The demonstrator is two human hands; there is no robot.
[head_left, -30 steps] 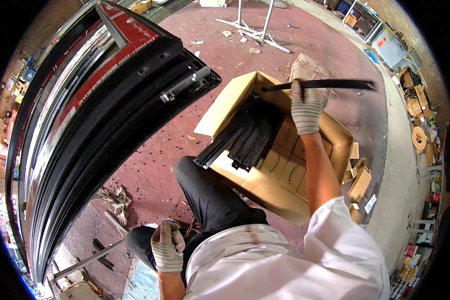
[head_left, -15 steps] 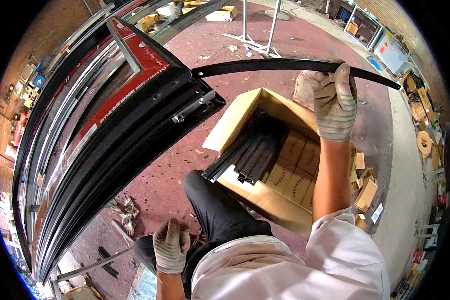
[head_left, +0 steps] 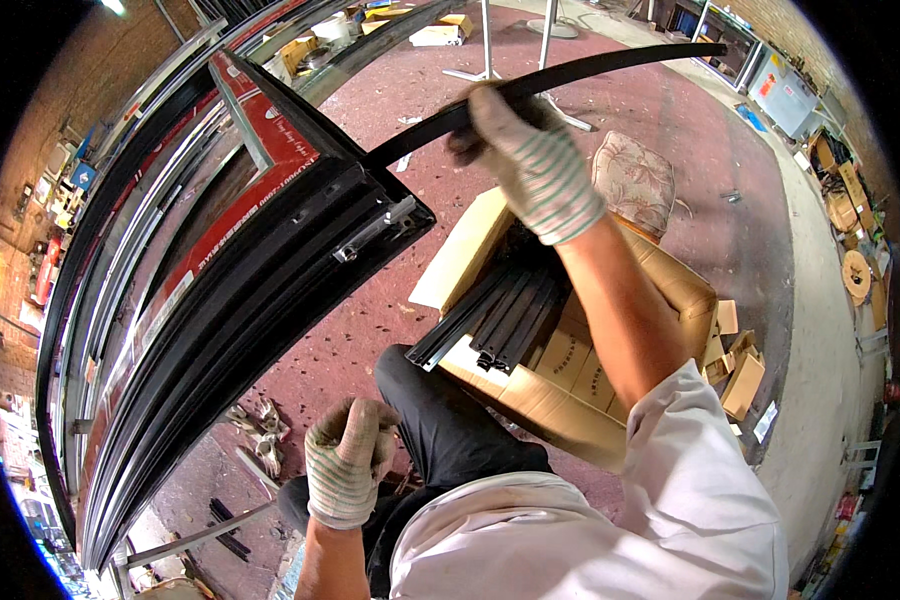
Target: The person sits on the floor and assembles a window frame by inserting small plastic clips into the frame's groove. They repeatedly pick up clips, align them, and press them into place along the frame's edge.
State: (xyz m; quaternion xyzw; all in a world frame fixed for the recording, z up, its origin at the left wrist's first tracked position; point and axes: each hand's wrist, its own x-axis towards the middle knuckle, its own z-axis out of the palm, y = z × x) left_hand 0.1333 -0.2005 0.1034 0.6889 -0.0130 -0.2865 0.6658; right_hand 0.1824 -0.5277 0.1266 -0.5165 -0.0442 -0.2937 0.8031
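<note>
My right hand [head_left: 515,150], in a striped knit glove, is closed around a long, thin black strip [head_left: 610,66]. The strip's left end meets the upper corner of a black frame profile [head_left: 320,225], while its other end sticks out freely to the far right. Whether that left end lies inside or against the profile I cannot tell. My left hand [head_left: 350,460], gloved alike, is curled above my lap, apart from the profile; its palm is hidden. Red and white film covers part of the frame stack. Beneath my right forearm, black bars [head_left: 500,310] lie in an open cardboard box [head_left: 560,425].
A patterned cushion [head_left: 633,175] is behind the box, and small cartons [head_left: 742,385] lie to its right. White metal stand legs [head_left: 487,45] rise from the red floor ahead. Crumpled gloves [head_left: 260,435] and short black pieces [head_left: 230,530] lie at lower left.
My right hand has moved left and now grips the strip nearer the frame. The strip's free end has swung up and away. My left hand has risen slightly.
</note>
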